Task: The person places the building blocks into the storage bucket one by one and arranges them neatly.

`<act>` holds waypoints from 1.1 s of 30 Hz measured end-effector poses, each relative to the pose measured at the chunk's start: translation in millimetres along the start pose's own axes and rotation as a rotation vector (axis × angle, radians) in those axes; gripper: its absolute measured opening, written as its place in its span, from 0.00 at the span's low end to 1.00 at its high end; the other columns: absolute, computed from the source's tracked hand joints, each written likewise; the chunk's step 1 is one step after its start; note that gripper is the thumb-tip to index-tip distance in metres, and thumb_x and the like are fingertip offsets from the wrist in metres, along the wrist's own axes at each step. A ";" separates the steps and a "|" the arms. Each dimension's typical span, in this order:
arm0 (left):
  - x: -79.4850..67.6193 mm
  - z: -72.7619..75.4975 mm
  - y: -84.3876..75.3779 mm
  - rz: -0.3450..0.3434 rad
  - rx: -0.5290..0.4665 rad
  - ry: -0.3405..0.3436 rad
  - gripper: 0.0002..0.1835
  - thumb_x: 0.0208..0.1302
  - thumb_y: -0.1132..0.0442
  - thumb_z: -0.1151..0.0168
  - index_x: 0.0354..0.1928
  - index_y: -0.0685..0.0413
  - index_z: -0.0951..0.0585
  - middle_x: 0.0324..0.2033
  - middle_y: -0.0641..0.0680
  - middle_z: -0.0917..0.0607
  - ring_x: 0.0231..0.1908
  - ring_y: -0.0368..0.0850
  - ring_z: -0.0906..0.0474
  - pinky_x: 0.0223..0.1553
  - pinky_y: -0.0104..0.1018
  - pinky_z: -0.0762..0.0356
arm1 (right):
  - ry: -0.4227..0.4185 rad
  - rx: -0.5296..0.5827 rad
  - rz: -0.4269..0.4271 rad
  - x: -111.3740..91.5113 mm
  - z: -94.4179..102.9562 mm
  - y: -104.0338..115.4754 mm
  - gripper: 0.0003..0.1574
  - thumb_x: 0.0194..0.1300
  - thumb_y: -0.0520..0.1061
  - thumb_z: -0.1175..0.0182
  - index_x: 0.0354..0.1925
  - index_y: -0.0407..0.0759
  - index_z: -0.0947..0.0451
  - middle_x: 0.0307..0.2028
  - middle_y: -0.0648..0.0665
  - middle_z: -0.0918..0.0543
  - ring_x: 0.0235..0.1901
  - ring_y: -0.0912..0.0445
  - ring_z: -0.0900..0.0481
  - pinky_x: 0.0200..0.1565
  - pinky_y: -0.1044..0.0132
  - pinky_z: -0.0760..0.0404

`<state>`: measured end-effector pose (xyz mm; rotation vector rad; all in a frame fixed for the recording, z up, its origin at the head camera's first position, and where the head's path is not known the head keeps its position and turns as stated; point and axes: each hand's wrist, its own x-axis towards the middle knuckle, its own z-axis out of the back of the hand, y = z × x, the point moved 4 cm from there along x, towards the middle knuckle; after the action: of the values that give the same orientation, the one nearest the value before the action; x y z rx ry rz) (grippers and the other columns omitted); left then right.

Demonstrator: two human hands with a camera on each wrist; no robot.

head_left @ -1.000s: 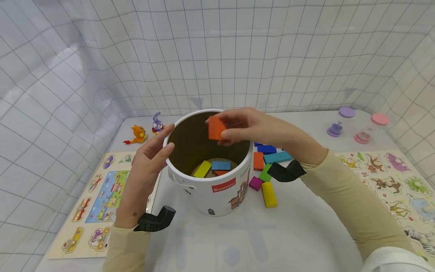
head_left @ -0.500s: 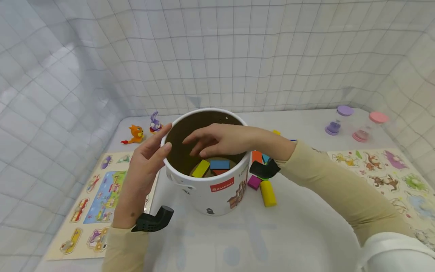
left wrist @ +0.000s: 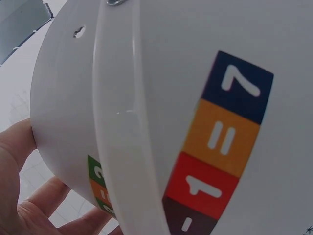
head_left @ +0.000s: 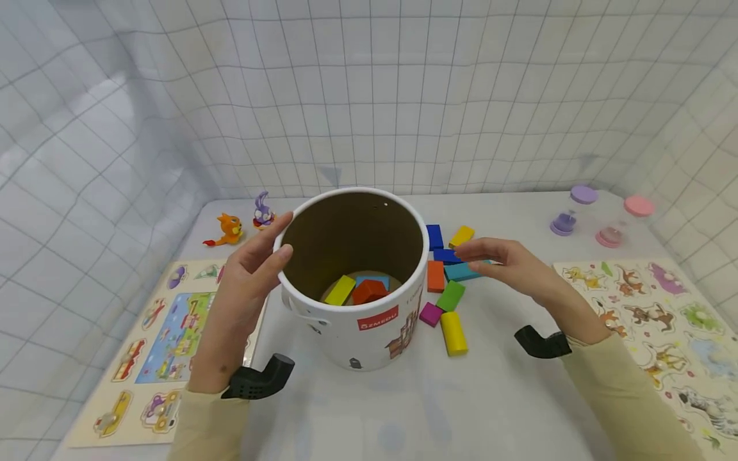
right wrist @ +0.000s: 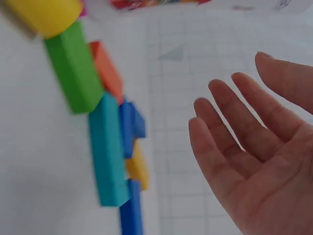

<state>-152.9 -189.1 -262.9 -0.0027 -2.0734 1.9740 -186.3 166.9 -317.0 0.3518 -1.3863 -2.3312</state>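
A white bucket (head_left: 340, 336) with printed pictures stands in the middle of the head view. My left hand (head_left: 245, 291) rests against its left rim, thumb and forefinger tips at the edge; in the left wrist view, the wall partly hides the fingers. Inside lie a yellow block (head_left: 340, 290), a red-orange block (head_left: 370, 292) and a partly covered blue one. My right hand (head_left: 513, 266), holding nothing, hovers right of the bucket with fingers loosely extended. Closest to it are a teal block (head_left: 461, 272) and a dark blue block (head_left: 446, 257).
Right of the bucket lie more blocks, including an orange one (head_left: 435, 276), a green one (head_left: 451, 296) and a yellow half-cylinder (head_left: 453, 333). Puzzle boards (head_left: 167, 346) flank both sides. Small toy figures (head_left: 230, 229) stand back left, sand timers (head_left: 625, 221) back right.
My right hand has let go of the red-orange block, which now lies inside the bucket, and has moved out to the right over the loose blocks. The left hand stays at the rim.
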 end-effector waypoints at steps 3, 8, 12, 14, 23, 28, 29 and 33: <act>-1.3 0.6 1.4 -0.002 0.008 0.004 0.24 0.64 0.65 0.51 0.63 0.47 0.36 0.62 0.51 0.37 0.59 0.54 0.40 0.50 0.37 0.29 | -0.085 -0.031 -0.127 2.2 3.9 -41.2 0.25 0.64 0.47 0.49 0.58 0.39 0.34 0.57 0.37 0.32 0.57 0.44 0.38 0.57 0.43 0.41; -5.9 1.4 4.7 0.002 0.035 0.007 0.25 0.65 0.65 0.52 0.64 0.48 0.37 0.62 0.52 0.37 0.60 0.52 0.39 0.51 0.39 0.30 | -0.162 -0.155 -0.250 7.8 -1.1 -80.6 0.26 0.61 0.44 0.45 0.57 0.37 0.34 0.55 0.34 0.33 0.50 0.42 0.37 0.50 0.48 0.33; -8.6 1.2 6.2 0.004 0.035 0.007 0.25 0.65 0.65 0.52 0.64 0.48 0.37 0.62 0.52 0.36 0.59 0.52 0.38 0.52 0.40 0.30 | -0.158 -0.429 -0.239 7.0 -9.6 -90.1 0.24 0.56 0.39 0.40 0.53 0.37 0.29 0.50 0.31 0.30 0.44 0.41 0.34 0.44 0.49 0.29; -7.6 1.1 5.2 -0.008 0.043 0.008 0.24 0.65 0.65 0.52 0.64 0.48 0.37 0.62 0.52 0.37 0.60 0.52 0.39 0.52 0.39 0.30 | -0.168 -0.536 -0.232 6.6 -9.9 -88.9 0.23 0.53 0.37 0.39 0.49 0.37 0.27 0.45 0.32 0.29 0.41 0.41 0.33 0.41 0.49 0.29; -4.1 2.7 4.1 -0.025 0.065 -0.008 0.24 0.65 0.65 0.52 0.64 0.49 0.37 0.62 0.51 0.37 0.61 0.50 0.42 0.51 0.42 0.31 | -0.119 -0.573 -0.243 2.0 -0.8 -69.1 0.18 0.53 0.38 0.39 0.44 0.34 0.27 0.38 0.36 0.25 0.36 0.46 0.30 0.41 0.51 0.27; -4.3 3.8 4.5 -0.021 0.083 -0.010 0.24 0.65 0.64 0.52 0.64 0.48 0.37 0.62 0.50 0.37 0.63 0.49 0.44 0.52 0.45 0.33 | -0.140 -0.523 -0.167 -13.3 12.3 -32.0 0.19 0.56 0.41 0.41 0.45 0.33 0.28 0.38 0.39 0.23 0.36 0.48 0.27 0.36 0.56 0.23; -4.1 3.7 4.5 -0.020 0.083 -0.008 0.24 0.65 0.64 0.52 0.64 0.48 0.37 0.63 0.50 0.37 0.63 0.48 0.45 0.52 0.44 0.33 | -0.153 -0.518 -0.146 -17.5 15.3 -23.0 0.18 0.57 0.42 0.41 0.45 0.34 0.28 0.37 0.40 0.23 0.36 0.48 0.26 0.35 0.58 0.23; -2.2 1.7 3.6 -0.032 0.076 0.003 0.24 0.65 0.65 0.52 0.64 0.50 0.37 0.62 0.51 0.37 0.62 0.50 0.43 0.51 0.42 0.31 | -0.223 -0.485 -0.054 -36.2 26.9 14.9 0.19 0.58 0.47 0.41 0.46 0.41 0.28 0.37 0.43 0.23 0.36 0.50 0.23 0.34 0.61 0.21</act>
<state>-151.8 -191.0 -266.9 0.0421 -1.9825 2.0307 -162.1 198.2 -290.7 -0.0153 -0.8561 -2.7129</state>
